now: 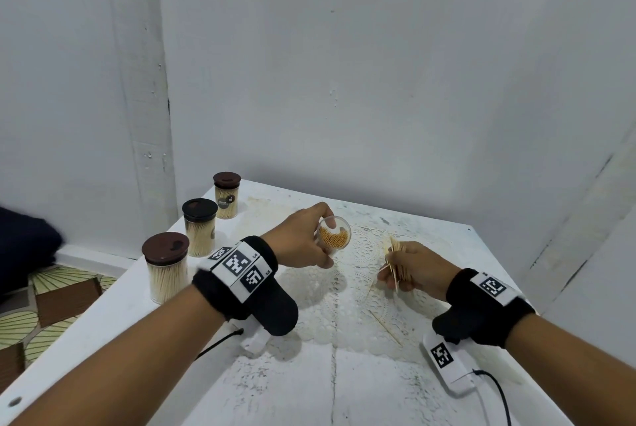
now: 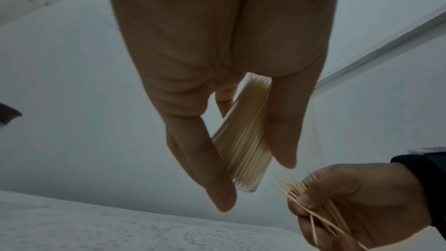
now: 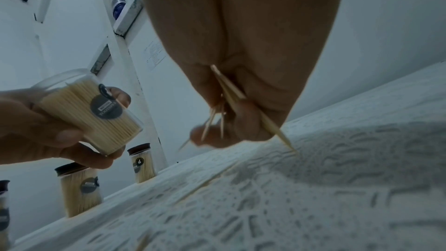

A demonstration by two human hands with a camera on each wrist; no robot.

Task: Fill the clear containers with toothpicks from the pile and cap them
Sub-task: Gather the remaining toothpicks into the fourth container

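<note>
1. The left hand (image 1: 303, 240) grips an uncapped clear container (image 1: 334, 235) of toothpicks, tilted above the table (image 1: 378, 387).
2. The right hand (image 1: 416, 267), fingers curled, clutches a toothpick bundle (image 1: 399, 258) just above the lace mat (image 1: 347, 305).

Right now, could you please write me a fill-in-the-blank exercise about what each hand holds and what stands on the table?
1. The left hand holds a clear plastic container that has no ____.
2. The right hand grips a bundle of wooden ____.
3. ____ capped toothpick jars stand along the left edge of the white table.

Missing words: cap; toothpicks; three
</note>
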